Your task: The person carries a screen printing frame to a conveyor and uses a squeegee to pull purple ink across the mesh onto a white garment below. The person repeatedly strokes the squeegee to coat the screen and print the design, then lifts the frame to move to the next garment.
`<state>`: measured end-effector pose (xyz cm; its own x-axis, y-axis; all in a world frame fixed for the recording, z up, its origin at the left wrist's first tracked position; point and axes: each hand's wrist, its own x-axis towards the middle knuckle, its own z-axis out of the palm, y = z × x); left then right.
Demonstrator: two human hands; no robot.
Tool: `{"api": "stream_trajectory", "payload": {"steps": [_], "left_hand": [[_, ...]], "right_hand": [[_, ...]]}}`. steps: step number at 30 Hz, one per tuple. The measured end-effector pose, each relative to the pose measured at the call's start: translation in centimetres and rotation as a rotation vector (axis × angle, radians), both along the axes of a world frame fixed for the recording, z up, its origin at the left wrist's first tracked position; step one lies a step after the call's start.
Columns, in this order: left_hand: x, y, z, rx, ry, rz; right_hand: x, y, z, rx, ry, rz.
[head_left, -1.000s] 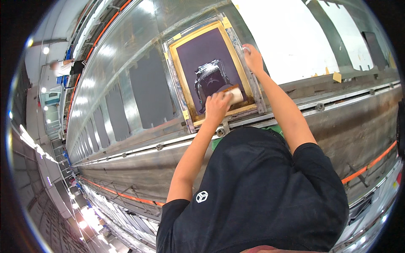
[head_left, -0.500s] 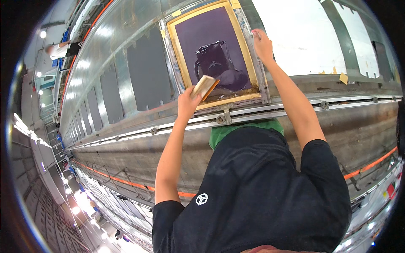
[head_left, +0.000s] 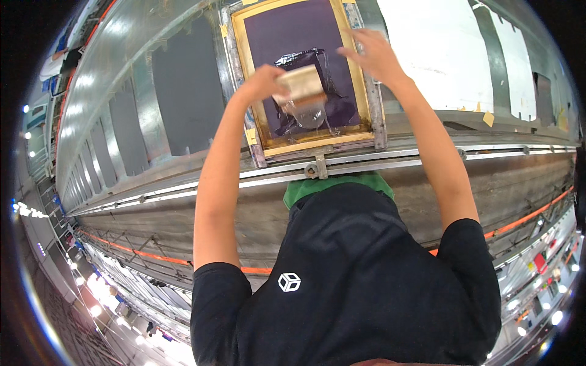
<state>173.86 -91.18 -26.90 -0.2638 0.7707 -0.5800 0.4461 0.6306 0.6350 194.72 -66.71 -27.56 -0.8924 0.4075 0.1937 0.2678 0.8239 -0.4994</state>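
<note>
A screen-printing frame (head_left: 317, 146) with yellow-taped edges and a dark purple mesh (head_left: 293, 29) lies on the long table in front of me. My left hand (head_left: 262, 84) is closed round the left end of a wood-handled squeegee (head_left: 305, 82). The squeegee is over the lower middle of the mesh and somewhat smeared by motion. Glossy dark ink (head_left: 334, 110) lies around and below it. Over the frame's right side, my right hand (head_left: 373, 56) has its fingers apart and holds nothing.
Dark grey panels (head_left: 186, 85) lie in a row to the left, and white sheets (head_left: 436, 52) to the right. A metal rail (head_left: 397, 160) runs along the table's near edge. A piece of yellow tape (head_left: 488, 119) sits near a white sheet. Another person (head_left: 54, 66) is at far left.
My left hand has carried the squeegee up and right, from the frame's lower left to over the ink. My right hand has let go of the frame's right edge and moved inward, fingers spreading.
</note>
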Motion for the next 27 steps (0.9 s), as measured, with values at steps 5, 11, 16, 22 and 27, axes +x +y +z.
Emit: {"api": "stream_trajectory", "payload": {"steps": [5, 11, 16, 22, 27], "left_hand": [[-0.7, 2.1, 0.3, 0.235, 0.411, 0.107], [5.6, -0.3, -3.0, 0.563, 0.657, 0.159], [13.7, -6.9, -4.5, 0.578, 0.658, 0.112], [10.1, -5.1, -2.9, 0.612, 0.634, 0.139], [3.6, 0.1, -3.4, 0.718, 0.654, 0.195]], "right_hand": [[-6.6, -3.9, 1.4, 0.063, -0.122, 0.258], [-2.6, -7.1, -3.8, -0.046, -0.058, 0.239], [6.6, -13.8, -2.9, -0.237, -0.056, 0.225], [3.5, -11.8, -2.0, -0.128, -0.005, 0.193], [-3.7, -6.3, -2.8, -0.076, 0.076, 0.181]]}}
